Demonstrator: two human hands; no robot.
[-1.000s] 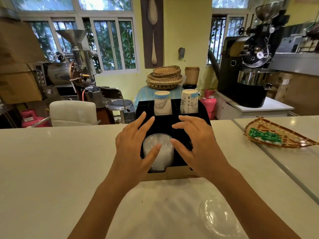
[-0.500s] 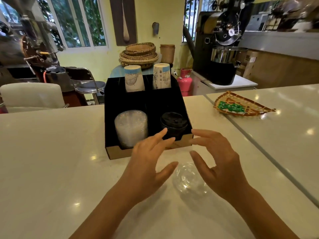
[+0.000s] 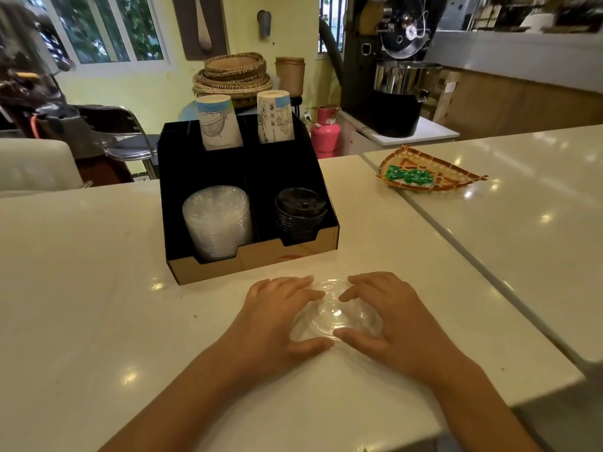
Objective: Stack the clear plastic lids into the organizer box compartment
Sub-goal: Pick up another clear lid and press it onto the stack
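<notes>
Your left hand [image 3: 277,316] and right hand [image 3: 390,316] clasp one loose clear domed plastic lid [image 3: 336,318]; the translucent lid stack [image 3: 218,221] at 11 o'clock already fills the black cardboard organizer box [image 3: 208,270].

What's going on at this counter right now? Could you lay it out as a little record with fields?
Setting: pale counter in a coffee shop
Left hand: cupped on the left side of a clear lid
Right hand: cupped on the lid's right side
Lid position: flat on the counter, in front of the organizer box
Front left compartment: stack of clear lids
Front right compartment: stack of black lids
Back compartments: two printed paper cups, upside down
Nearby: woven tray with green packets
</notes>
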